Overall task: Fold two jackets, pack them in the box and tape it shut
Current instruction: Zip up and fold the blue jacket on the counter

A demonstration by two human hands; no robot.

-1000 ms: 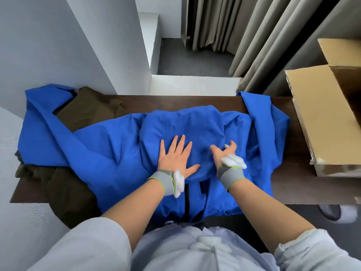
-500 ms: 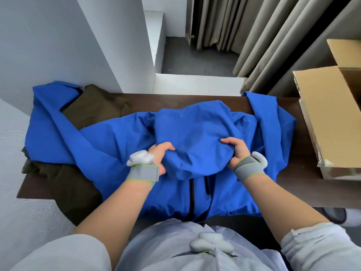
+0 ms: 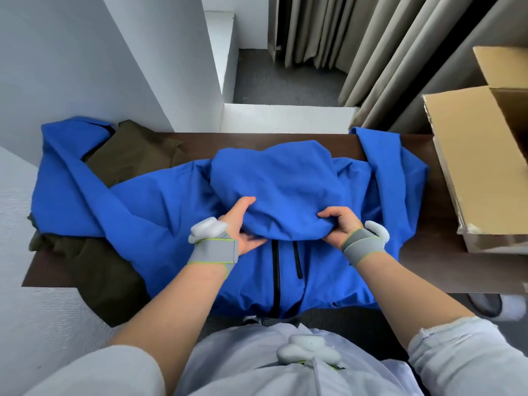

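Both hands on the bright blue fabric jacket [image 3: 177,207] spread over the dark brown wooden table [image 3: 445,264]: left hand [image 3: 238,224] and right hand [image 3: 340,224] each pinch its folded hood; the open brown cardboard box [image 3: 474,155] sits right, olive-brown jacket [image 3: 114,275] beneath

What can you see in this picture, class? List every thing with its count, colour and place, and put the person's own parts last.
Blue jacket: one, bright blue, spread across the table, hood part gripped.
Olive jacket: one, dark olive, under the blue one at the left.
Table: one, dark brown, centre.
Cardboard box: one, tan, open, on the table at the right.
Curtains: beige, behind at the right.
Left hand: one, grey wrist strap, gripping the hood.
Right hand: one, grey wrist strap, gripping the hood.
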